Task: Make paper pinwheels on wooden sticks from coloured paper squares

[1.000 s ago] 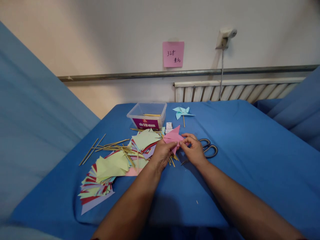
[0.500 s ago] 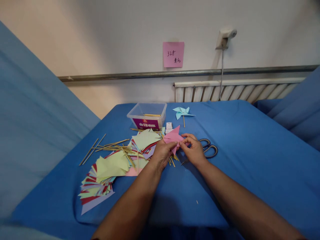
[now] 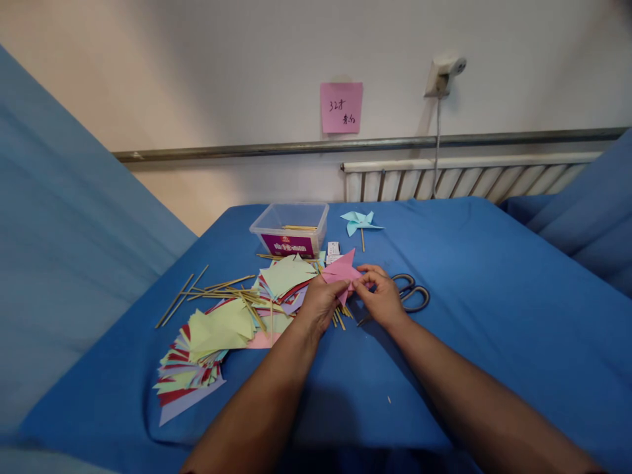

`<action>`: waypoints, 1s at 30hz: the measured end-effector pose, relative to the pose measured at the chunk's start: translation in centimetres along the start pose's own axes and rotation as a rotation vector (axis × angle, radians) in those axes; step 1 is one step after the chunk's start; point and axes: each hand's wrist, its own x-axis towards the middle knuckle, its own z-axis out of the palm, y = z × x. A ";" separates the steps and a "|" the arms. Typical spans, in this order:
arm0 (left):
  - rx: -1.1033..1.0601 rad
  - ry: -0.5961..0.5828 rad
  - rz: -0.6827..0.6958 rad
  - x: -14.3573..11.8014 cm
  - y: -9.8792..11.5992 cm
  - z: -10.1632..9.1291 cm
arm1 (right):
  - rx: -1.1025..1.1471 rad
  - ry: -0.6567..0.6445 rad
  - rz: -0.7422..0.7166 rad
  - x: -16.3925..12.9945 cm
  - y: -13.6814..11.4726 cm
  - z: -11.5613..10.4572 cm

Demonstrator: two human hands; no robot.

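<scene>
L hand (image 3: 318, 301) & R hand (image 3: 383, 300) pinch 1 pink paper (image 3: 340, 266) (1 pr. scissors (image 3: 427, 299) nr. R hand).

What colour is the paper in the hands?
The paper is pink, seen best in the head view.

Matt pink paper (image 3: 340, 268); plastic tub (image 3: 320, 232)

A pink note (image 3: 341, 113) reads "32"; the purple label (image 3: 284, 246) on a tub (image 3: 320, 234) is blurred.
</scene>
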 end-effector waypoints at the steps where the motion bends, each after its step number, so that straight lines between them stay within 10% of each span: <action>1: -0.002 0.004 -0.002 0.0 0.0 0.0 | 0.000 0.000 0.001 0.0 0.0 0.0; 30: 0.009 0.013 -0.002 0.1 0.0 0.0 | 0.037 0.016 0.001 0.0 0.1 0.2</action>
